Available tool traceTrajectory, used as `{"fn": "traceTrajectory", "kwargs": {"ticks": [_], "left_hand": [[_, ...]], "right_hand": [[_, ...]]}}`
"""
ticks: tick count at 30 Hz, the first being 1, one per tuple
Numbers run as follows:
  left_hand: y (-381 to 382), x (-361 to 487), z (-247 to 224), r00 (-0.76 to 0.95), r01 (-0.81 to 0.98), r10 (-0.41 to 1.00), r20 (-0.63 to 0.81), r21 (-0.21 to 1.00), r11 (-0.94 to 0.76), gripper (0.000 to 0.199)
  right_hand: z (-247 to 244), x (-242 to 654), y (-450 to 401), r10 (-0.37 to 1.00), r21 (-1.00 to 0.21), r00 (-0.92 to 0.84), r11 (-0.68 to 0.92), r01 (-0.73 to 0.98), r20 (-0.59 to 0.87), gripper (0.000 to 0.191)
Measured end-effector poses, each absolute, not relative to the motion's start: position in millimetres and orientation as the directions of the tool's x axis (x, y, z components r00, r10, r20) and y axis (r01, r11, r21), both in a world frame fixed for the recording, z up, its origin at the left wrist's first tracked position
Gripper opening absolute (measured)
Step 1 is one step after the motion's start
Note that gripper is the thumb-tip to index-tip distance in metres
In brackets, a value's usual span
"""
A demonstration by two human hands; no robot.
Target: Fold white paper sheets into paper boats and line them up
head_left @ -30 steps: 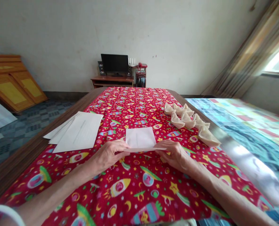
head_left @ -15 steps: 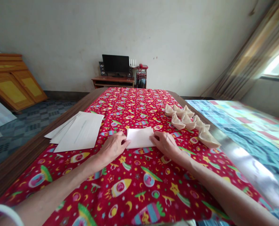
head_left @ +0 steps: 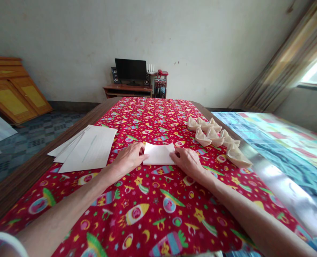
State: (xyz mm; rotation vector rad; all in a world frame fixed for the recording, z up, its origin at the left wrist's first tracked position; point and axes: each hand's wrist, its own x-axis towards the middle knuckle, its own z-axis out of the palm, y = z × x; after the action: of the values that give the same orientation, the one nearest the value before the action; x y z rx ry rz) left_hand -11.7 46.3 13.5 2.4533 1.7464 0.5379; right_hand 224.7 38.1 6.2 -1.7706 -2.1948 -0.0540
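Note:
A folded sheet of white paper [head_left: 159, 154] lies in the middle of the red patterned cloth, its far corners curling up a little. My left hand [head_left: 131, 155] pinches its left edge between thumb and fingers. On the opposite edge, my right hand [head_left: 187, 160] grips the paper the same way. Several loose sheets of paper [head_left: 90, 148] are fanned out to the left of my left hand. Beyond my right hand stand several folded paper shapes [head_left: 213, 136] in a cluster, beige and boat-like with pointed ends.
The red cloth [head_left: 137, 210] covers most of the wooden table [head_left: 14, 192]. At the far end are a monitor [head_left: 131, 71] and speakers on a small desk [head_left: 127, 87]. A bed [head_left: 257, 139] adjoins the right side; a wooden cabinet [head_left: 14, 92] stands at the left.
My left hand has shifted slightly up along the paper's left edge, and the paper's far corners curl up more. My right hand keeps its hold. The view has shifted slightly.

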Motion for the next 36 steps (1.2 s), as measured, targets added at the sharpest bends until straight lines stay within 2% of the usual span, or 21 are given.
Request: {"fn": "traceTrajectory", "kwargs": {"ticks": [2, 4, 6, 9, 16, 21, 28, 33, 36], "left_hand": [[43, -8, 15, 0.279, 0.891, 0.889, 0.362, 0.248, -0.38, 0.038], [35, -1, 17, 0.356, 0.858, 0.819, 0.45, 0.191, -0.477, 0.044], [24, 10, 19, 0.487, 0.799, 0.753, 0.443, 0.122, -0.589, 0.042], [8, 24, 13, 0.667, 0.694, 0.665, 0.337, 0.045, -0.719, 0.042], [1, 28, -5, 0.683, 0.696, 0.682, 0.259, 0.05, -0.716, 0.044], [1, 28, -4, 0.684, 0.692, 0.68, 0.263, 0.061, -0.72, 0.043], [-1, 28, -1, 0.701, 0.7, 0.694, 0.164, 0.03, -0.713, 0.044], [-1, 28, -2, 0.703, 0.699, 0.691, 0.166, 0.018, -0.715, 0.043], [0, 27, -4, 0.708, 0.69, 0.678, 0.196, 0.015, -0.724, 0.042]], "right_hand": [[6, 225, 38, 0.946, -0.173, -0.182, 0.233, 0.957, 0.267, 0.029], [5, 225, 39, 0.943, -0.173, -0.189, 0.241, 0.955, 0.274, 0.029], [4, 226, 40, 0.938, -0.168, -0.198, 0.252, 0.953, 0.284, 0.029], [2, 226, 41, 0.932, -0.161, -0.208, 0.263, 0.951, 0.296, 0.029], [2, 227, 41, 0.933, -0.167, -0.208, 0.264, 0.95, 0.294, 0.03], [1, 226, 41, 0.931, -0.161, -0.201, 0.258, 0.953, 0.304, 0.03], [-3, 227, 43, 0.922, -0.143, -0.209, 0.267, 0.953, 0.327, 0.028], [0, 226, 39, 0.923, -0.146, -0.205, 0.263, 0.954, 0.325, 0.023], [4, 227, 36, 0.895, -0.137, -0.195, 0.269, 0.953, 0.4, 0.029]]}}
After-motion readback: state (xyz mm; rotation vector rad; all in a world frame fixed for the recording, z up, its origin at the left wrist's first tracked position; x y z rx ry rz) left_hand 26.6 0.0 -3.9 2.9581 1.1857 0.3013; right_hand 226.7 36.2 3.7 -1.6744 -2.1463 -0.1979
